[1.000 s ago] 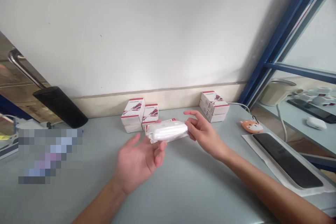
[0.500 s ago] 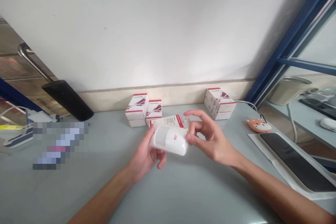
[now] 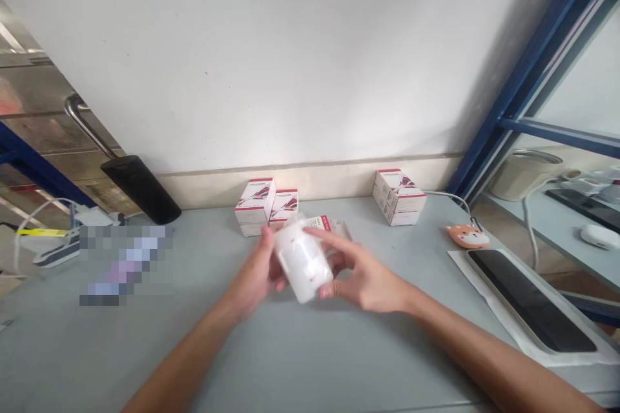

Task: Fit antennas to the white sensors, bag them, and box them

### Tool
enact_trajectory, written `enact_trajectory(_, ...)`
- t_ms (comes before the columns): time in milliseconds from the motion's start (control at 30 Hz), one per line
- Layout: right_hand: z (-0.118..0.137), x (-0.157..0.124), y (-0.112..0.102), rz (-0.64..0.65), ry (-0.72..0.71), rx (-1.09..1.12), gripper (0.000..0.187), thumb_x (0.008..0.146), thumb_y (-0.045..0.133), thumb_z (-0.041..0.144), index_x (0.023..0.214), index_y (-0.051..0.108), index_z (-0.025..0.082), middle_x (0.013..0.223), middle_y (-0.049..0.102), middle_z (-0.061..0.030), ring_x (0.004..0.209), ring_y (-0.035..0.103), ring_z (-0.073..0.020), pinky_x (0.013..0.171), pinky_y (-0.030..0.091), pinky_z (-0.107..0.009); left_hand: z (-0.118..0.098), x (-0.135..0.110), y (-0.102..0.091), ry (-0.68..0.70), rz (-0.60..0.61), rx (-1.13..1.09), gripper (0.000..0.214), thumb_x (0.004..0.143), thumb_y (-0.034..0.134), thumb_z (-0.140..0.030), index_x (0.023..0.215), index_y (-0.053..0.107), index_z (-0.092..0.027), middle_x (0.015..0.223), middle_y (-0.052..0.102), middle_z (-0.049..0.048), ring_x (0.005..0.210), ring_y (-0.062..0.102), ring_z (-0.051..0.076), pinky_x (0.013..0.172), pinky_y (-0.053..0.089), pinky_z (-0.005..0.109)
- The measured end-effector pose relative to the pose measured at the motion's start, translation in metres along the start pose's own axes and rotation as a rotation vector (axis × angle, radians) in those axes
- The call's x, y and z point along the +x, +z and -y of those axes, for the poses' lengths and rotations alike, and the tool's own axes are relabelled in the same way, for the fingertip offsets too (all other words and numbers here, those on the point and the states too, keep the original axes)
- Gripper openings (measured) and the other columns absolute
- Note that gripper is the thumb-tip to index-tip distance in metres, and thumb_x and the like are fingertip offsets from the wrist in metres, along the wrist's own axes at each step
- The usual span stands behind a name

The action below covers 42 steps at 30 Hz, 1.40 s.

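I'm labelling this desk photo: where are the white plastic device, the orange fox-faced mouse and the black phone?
White plastic device (image 3: 303, 261): head view, middle of its body.
Orange fox-faced mouse (image 3: 467, 236): head view, top of its shell.
Black phone (image 3: 530, 300): head view, centre of its screen.

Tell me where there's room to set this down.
Most room for the white device is on the grey tabletop nearest you, below your left hand and right hand. Behind them it's crowded: white boxes and a flat red-labelled box.
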State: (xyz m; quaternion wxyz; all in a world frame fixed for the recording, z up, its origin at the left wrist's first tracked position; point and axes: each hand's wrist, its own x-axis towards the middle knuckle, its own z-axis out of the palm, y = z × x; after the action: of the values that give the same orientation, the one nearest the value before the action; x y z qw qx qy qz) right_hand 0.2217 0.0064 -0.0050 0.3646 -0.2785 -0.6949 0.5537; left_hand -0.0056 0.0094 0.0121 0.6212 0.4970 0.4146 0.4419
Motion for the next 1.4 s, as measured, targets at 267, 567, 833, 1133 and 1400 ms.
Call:
enact_trajectory(267,0.003,0.008,-0.053,-0.602,0.193,-0.307,0.062,0.084,0.079,0.042,0.141,0.059,0.030,0.109,0.066,-0.0025,0.077,0.071,-0.0185,0.066,0.056,-0.034,-0.007,0.038,-0.006,0.478,0.003,1.046,0.052,0.088,0.074,-0.058,0.133,0.067,-0.033,0.130,0.063,0.0096,0.127,0.053,0.035,0.109,0.042,0.048)
enact_trajectory(567,-0.016,0.013,-0.046,-0.678,0.216,-0.288,0.040,0.083,0.078,0.045,0.107,0.055,0.024,0.119,0.070,-0.0054,0.080,0.074,-0.0201,0.061,0.054,-0.032,0.029,0.040,-0.016,0.466,0.104,1.278,0.053,0.094,0.068,-0.051,0.145,0.061,-0.039,0.140,0.053,0.0099,0.131,0.052,0.039,0.111,0.043,0.055)
enact_trajectory(833,-0.010,0.009,-0.025,-0.646,0.059,-0.076,0.046,0.084,0.084,0.047,0.102,0.046,0.028,0.097,0.076,-0.0015,0.077,0.075,-0.0233,0.055,0.052,-0.030,0.040,0.033,0.000,0.651,-0.077,1.224,0.050,0.097,0.067,-0.041,0.145,0.053,-0.036,0.133,0.049,0.0100,0.117,0.061,0.030,0.093,0.057,0.047)
enact_trajectory(1133,-0.015,0.008,-0.026,-0.442,-0.217,-0.103,0.030,0.096,0.076,0.039,0.107,0.050,0.029,0.108,0.068,-0.0020,0.098,0.072,-0.0198,0.082,0.060,-0.036,0.056,0.037,0.003,0.746,-0.174,0.895,0.050,0.095,0.075,-0.033,0.139,0.051,-0.036,0.133,0.047,0.0092,0.133,0.052,0.028,0.108,0.051,0.047)
enact_trajectory(1400,-0.010,0.008,-0.032,-0.494,-0.162,-0.229,0.014,0.101,0.069,0.038,0.104,0.061,0.026,0.105,0.066,-0.0031,0.099,0.066,-0.0201,0.088,0.055,-0.037,0.056,0.035,0.003,0.709,-0.162,0.816,0.050,0.098,0.070,-0.036,0.143,0.047,-0.037,0.136,0.047,0.0086,0.135,0.051,0.027,0.113,0.047,0.047)
